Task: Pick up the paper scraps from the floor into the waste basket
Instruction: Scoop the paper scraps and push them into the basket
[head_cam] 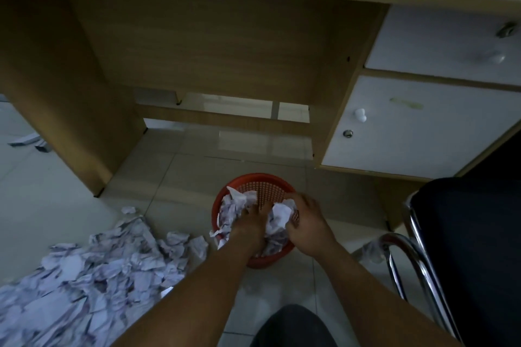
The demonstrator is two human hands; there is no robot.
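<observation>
A round red mesh waste basket [262, 184] stands on the tiled floor in front of the desk, filled with crumpled white paper. Both hands are inside it. My left hand [249, 222] presses palm-down into the paper in the basket [239, 201], fingers partly buried. My right hand [306, 221] is curled over a crumpled white scrap [280, 215] at the basket's right rim. A large heap of paper scraps [93, 276] covers the floor at the lower left, reaching close to the basket's left side.
A wooden desk [197, 45] with white drawer fronts [423, 127] stands right behind the basket. A black chair with chrome legs [465, 248] crowds the right side, one loose scrap [372, 251] at its foot. My knee [293, 327] shows at the bottom edge.
</observation>
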